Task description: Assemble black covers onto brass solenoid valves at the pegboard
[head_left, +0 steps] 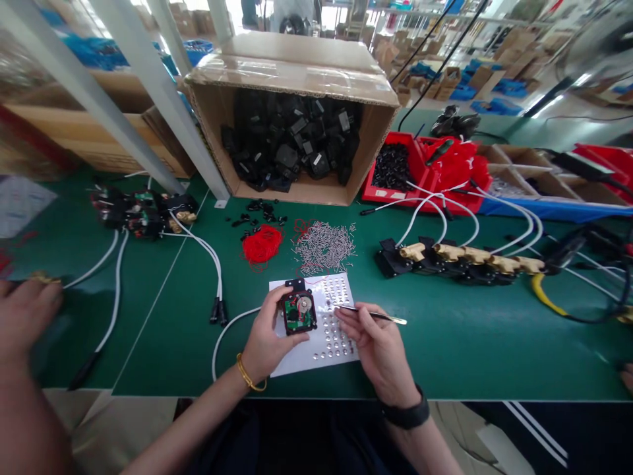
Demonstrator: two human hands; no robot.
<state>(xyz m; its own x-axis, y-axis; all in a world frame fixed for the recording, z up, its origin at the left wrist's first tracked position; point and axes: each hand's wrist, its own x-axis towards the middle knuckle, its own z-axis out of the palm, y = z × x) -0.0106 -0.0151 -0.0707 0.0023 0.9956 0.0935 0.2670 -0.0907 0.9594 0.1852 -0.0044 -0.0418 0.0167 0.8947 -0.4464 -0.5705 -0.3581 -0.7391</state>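
My left hand (pixel 271 333) grips a black square housing (pixel 299 313) with a green circuit board and a round metal part showing, tilted up over the sheet. A white cable (pixel 228 330) curves down beside that hand. Between the thumb and fingers of my right hand (pixel 378 343) are metal tweezers (pixel 376 315), their tips pointing left over a white sheet (pixel 291 361). Rows of small round silver pieces (pixel 337 344) lie on this sheet. Whether the tweezer tips pinch anything is too small to tell.
Behind the sheet lie a heap of screws (pixel 324 247) and red rings (pixel 263 244). A cardboard box (pixel 297 72) of black housings stands farther back. Brass-fitted units (pixel 465 257) line the right, red bins (pixel 395 165) behind them. Another person's hand (pixel 30 316) is at far left.
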